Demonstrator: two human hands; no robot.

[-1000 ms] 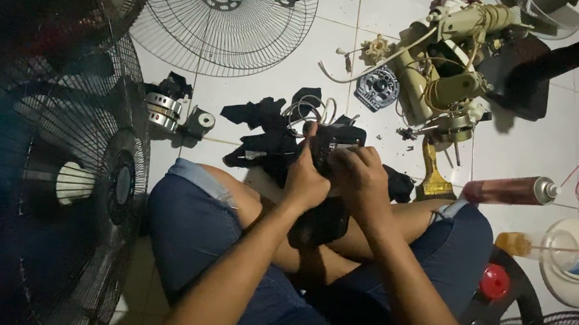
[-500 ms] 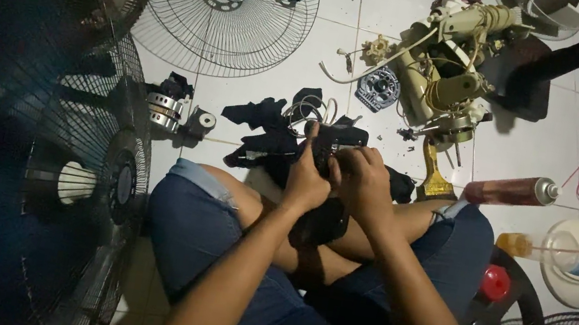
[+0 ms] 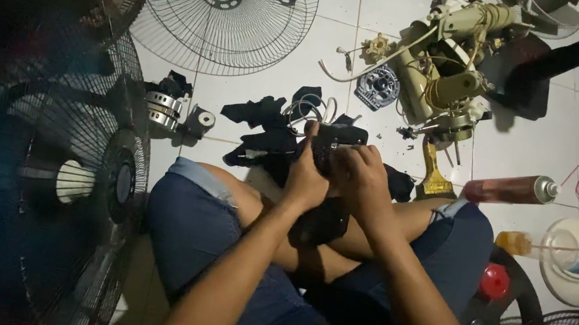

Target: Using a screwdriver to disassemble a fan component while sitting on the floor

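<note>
Nothing much has shifted since the earlier frames: your hands stay locked together over your crossed legs, in the same spot. Left of your knees stands a big black wire fan cage (image 3: 49,176), round and ribbed. Beyond your knees, a flat silvery wire grille (image 3: 226,24) lies on the glossy white floor tiles (image 3: 280,81). Right of your knees lies a reddish cylindrical spray can (image 3: 511,190). Above your knees, your left hand (image 3: 307,177) and right hand (image 3: 362,179) both close around a small black blocky part (image 3: 331,144), fingers curled tight.
</note>
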